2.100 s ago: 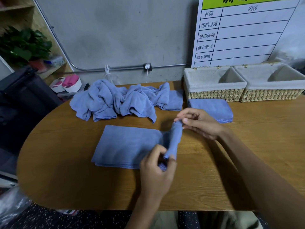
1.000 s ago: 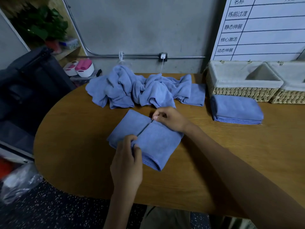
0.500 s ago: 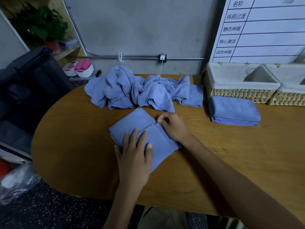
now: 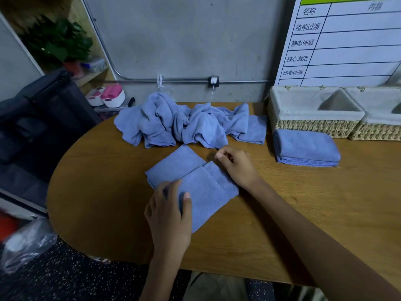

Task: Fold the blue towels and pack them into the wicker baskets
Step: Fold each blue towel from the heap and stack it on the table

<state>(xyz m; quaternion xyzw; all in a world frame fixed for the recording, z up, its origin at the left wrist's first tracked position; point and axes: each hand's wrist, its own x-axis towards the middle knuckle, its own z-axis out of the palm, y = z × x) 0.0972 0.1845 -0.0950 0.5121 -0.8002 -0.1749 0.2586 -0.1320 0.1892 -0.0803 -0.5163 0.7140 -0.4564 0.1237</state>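
A half-folded blue towel (image 4: 204, 192) lies slantwise on the wooden table (image 4: 303, 203) in front of me. My left hand (image 4: 169, 213) grips its near left edge, thumb on top. My right hand (image 4: 236, 168) sits at the towel's far right edge with its fingers loosely curled just past the corner, and nothing shows between them. Behind lies a crumpled pile of blue towels (image 4: 184, 124). A finished folded towel (image 4: 306, 148) rests in front of the left wicker basket (image 4: 312, 127). A second wicker basket (image 4: 377, 132) stands to its right. Both have white cloth liners.
A whiteboard chart (image 4: 347, 40) leans on the grey wall behind the baskets. A dark chair or bag (image 4: 39, 118) stands left of the table's rounded end, with a plant (image 4: 58, 40) on shelves behind it. A plastic bag (image 4: 26, 242) lies on the floor at lower left.
The towel's right part was folded over to the left. My left hand, flat on the towel half a second ago, now curls round its near edge. My right fingers have come off the far corner.
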